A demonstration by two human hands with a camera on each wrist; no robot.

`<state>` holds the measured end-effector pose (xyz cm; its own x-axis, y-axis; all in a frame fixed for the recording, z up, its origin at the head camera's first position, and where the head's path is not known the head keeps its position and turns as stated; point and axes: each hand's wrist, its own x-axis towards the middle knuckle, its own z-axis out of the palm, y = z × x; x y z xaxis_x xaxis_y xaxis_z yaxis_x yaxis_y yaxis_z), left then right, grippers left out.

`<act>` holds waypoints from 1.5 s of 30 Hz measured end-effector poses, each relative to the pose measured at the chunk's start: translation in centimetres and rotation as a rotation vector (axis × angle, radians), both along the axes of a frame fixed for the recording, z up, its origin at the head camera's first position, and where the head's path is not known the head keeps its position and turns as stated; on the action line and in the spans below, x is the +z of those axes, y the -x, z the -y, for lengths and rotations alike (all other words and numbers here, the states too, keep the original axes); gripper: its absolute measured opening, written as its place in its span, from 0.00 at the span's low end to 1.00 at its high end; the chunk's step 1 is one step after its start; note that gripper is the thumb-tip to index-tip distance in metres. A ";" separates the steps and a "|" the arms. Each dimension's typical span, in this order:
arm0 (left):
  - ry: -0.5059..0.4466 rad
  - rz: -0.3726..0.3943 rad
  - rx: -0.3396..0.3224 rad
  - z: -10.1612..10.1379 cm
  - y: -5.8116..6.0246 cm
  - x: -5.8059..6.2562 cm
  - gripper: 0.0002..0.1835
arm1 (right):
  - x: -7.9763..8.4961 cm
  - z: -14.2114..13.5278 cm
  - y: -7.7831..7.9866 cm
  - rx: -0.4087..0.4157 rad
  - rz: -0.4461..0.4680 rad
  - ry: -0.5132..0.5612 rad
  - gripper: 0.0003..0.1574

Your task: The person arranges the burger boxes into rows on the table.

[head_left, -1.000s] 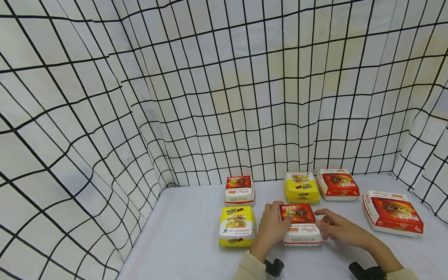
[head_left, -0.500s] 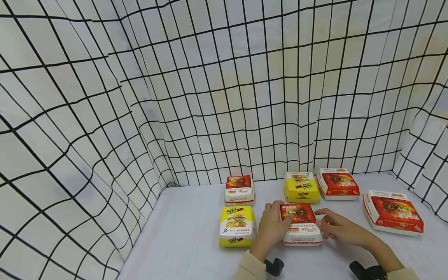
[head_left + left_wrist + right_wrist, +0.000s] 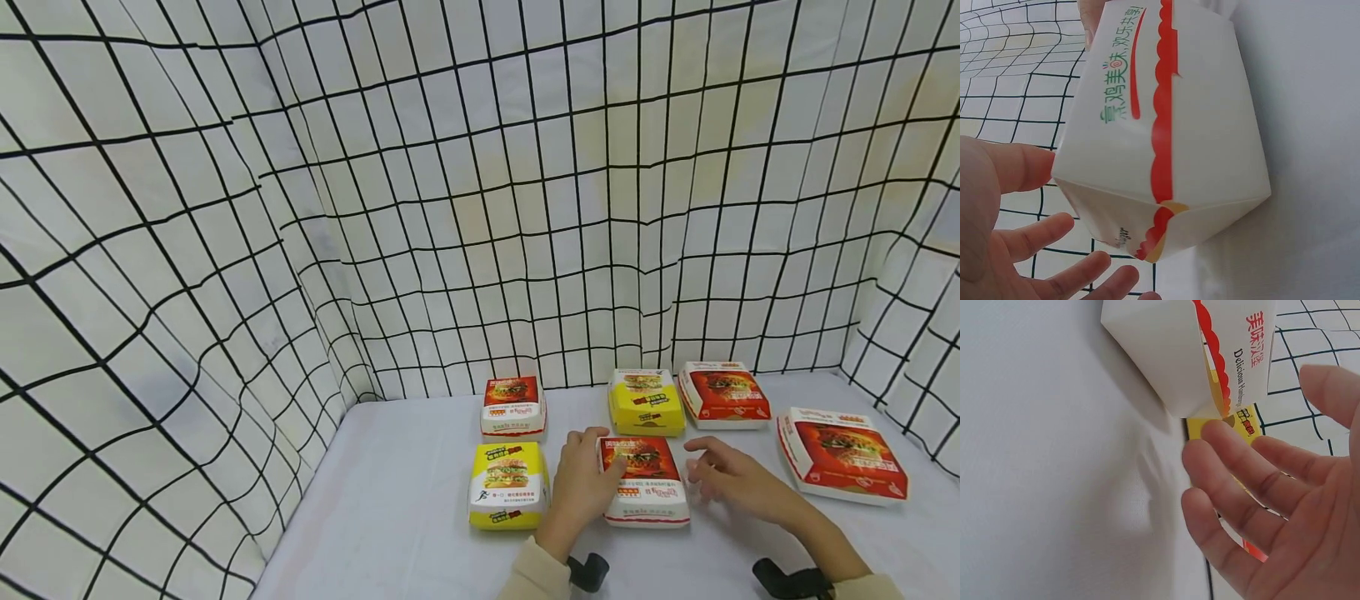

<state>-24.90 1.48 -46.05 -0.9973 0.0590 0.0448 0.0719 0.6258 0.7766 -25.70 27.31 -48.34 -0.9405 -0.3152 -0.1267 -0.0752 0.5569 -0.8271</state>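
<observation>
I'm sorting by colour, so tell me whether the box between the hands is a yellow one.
No, the box between the left hand and the right hand has a red-and-white top.

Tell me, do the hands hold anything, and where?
Nothing visibly held: between them sits a red-and-white cardboard box; the left hand is at its left side, contact unclear; the right hand is apart.

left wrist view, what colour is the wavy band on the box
Red; the band on the box shows best in the left wrist view.
</observation>
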 end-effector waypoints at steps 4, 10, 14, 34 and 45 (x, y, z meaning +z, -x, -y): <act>-0.012 -0.012 0.011 0.1 0.0 0.2 0.25 | 0.1 -0.3 0.0 -0.043 -0.064 0.018 0.32; -0.047 -0.054 0.011 0.5 0.0 0.9 0.22 | -0.1 -0.5 -0.2 -0.054 -0.160 0.044 0.29; -0.092 -0.099 0.010 0.7 -0.1 1.5 0.19 | -0.1 -0.4 -0.1 -0.107 -0.164 0.028 0.29; -0.262 -0.322 -0.036 1.9 2.0 6.5 0.11 | 3.8 2.1 2.6 -0.170 -0.361 -0.027 0.26; -0.251 -0.272 -0.013 -0.6 5.4 8.5 0.09 | 5.3 3.1 6.6 -0.154 -0.371 -0.091 0.28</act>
<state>-30.28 2.04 -37.56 -0.9461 0.0246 0.3230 0.3035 0.4158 0.8573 -32.34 24.22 -43.08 -0.9630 -0.1703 0.2087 -0.2689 0.6543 -0.7068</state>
